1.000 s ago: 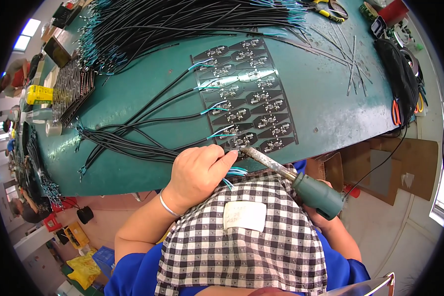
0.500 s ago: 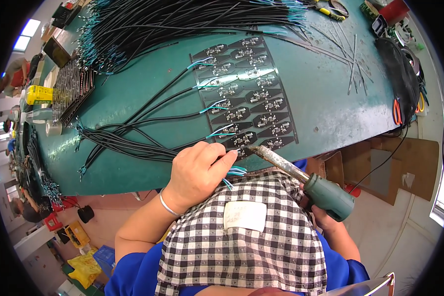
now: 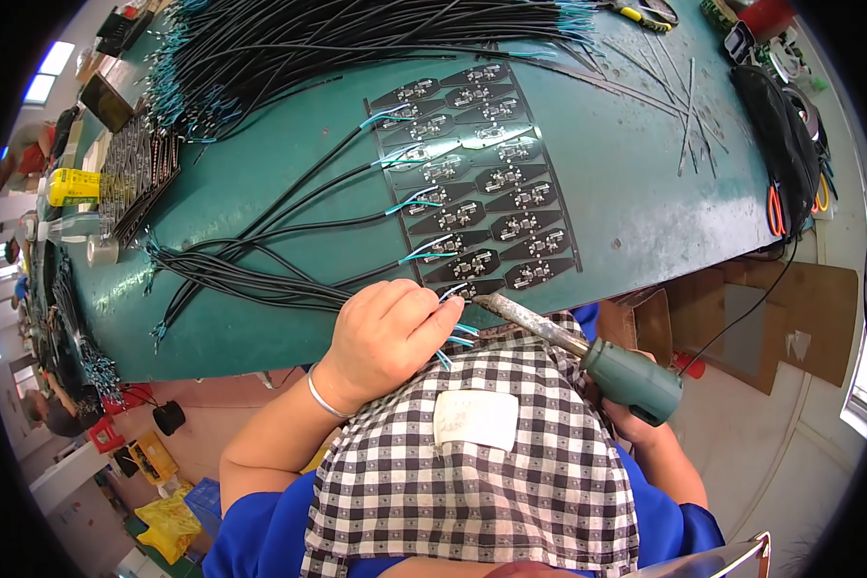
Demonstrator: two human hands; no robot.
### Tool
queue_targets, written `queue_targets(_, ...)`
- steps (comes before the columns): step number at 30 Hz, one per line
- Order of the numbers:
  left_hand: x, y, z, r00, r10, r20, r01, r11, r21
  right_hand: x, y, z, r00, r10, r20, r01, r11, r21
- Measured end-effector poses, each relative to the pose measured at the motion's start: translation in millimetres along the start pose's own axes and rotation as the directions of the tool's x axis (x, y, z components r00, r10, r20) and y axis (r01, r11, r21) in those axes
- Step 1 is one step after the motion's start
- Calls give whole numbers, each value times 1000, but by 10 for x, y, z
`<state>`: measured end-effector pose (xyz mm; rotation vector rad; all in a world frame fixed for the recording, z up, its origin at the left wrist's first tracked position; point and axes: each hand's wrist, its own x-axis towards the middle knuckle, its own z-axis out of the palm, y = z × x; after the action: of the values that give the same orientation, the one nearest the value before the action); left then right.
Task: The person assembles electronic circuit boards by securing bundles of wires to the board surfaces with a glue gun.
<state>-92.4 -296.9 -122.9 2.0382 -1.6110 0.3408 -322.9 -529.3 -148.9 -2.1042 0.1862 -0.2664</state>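
Note:
My left hand point(image 3: 385, 332) is closed at the table's front edge, pinching a black cable with blue and white wire ends point(image 3: 459, 289). Those ends lie at the nearest board of a black circuit board panel point(image 3: 491, 180). More blue wire ends point(image 3: 463, 334) stick out beneath my fingers. My right hand point(image 3: 636, 420), partly hidden, is wrapped round the green handle of a soldering iron point(image 3: 636, 378). The iron's tip is beside the wire ends at the nearest board. Several black cables point(image 3: 308, 229) run from the left onto boards of the panel.
A large heap of black cables point(image 3: 356, 48) covers the far side of the green table point(image 3: 636, 241). Stacked board panels point(image 3: 140, 173) and a yellow bottle point(image 3: 73, 187) stand at the left. Thin metal strips point(image 3: 689, 116), a black bag point(image 3: 775, 144) and orange-handled scissors point(image 3: 775, 210) are at the right.
The soldering iron has shifted slightly left and down, its tip now at the wire ends. My left hand stays almost in place, still pinching the cable.

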Motion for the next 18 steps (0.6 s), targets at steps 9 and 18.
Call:
queue_targets(9, -18, -13, -5, 1000, 4, 23, -4, 1000, 6, -1, 45, 51, 998, -61, -9, 61, 997, -48)
queue_targets(18, -15, -8, -21, 999, -1, 43, 1, 1000, 0, 87, -35, -82, 975, -166, 145, 198, 949, -245)
